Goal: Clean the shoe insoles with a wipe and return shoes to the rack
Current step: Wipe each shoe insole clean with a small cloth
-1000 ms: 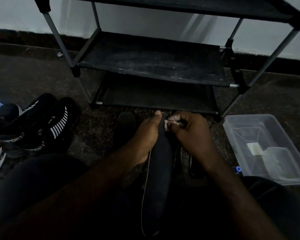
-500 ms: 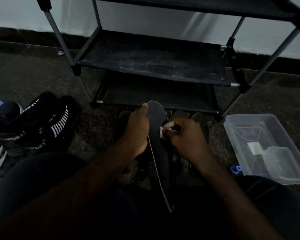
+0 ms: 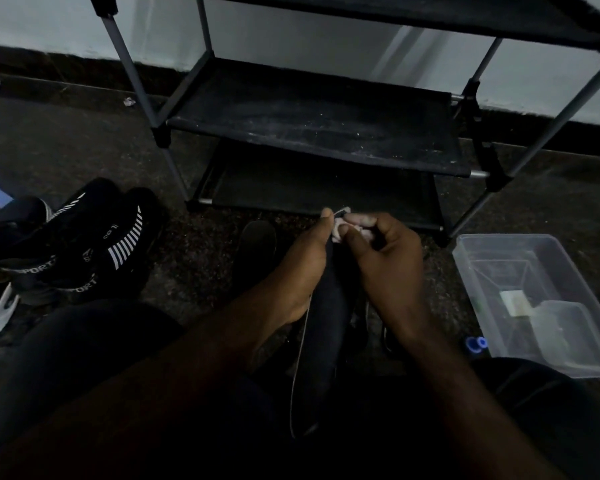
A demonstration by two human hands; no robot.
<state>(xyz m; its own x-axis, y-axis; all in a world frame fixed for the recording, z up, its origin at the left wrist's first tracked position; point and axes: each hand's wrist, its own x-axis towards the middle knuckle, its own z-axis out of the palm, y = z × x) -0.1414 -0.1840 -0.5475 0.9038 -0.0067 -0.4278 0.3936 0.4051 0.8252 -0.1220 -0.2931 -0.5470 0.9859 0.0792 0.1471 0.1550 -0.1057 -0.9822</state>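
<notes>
Head view: the left hand (image 3: 302, 268) grips the dark insole (image 3: 323, 323) along its left edge, thumb raised at the toe end, the other fingers curled behind it and mostly hidden. The right hand (image 3: 385, 265) has thumb and fingertips pinched tight on a small bunched wipe (image 3: 340, 230), which is pressed to the insole's tip and touches the left thumb. From the fingers the insole runs back toward the lap, turned on edge. Just beyond the fingertips stands the rack (image 3: 326, 133), its shelves dusty. Well to the left of the left hand lie black striped shoes (image 3: 94, 244), and to the right of the right hand sits a clear plastic box (image 3: 534, 299). The risks, as I judge them:
- The wipe is a small wad and could slip from the pinch on a firm stroke.
- The thin insole, held near one end, may bend or twist loose under pressure.
- The dim light may leave patches unwiped
</notes>
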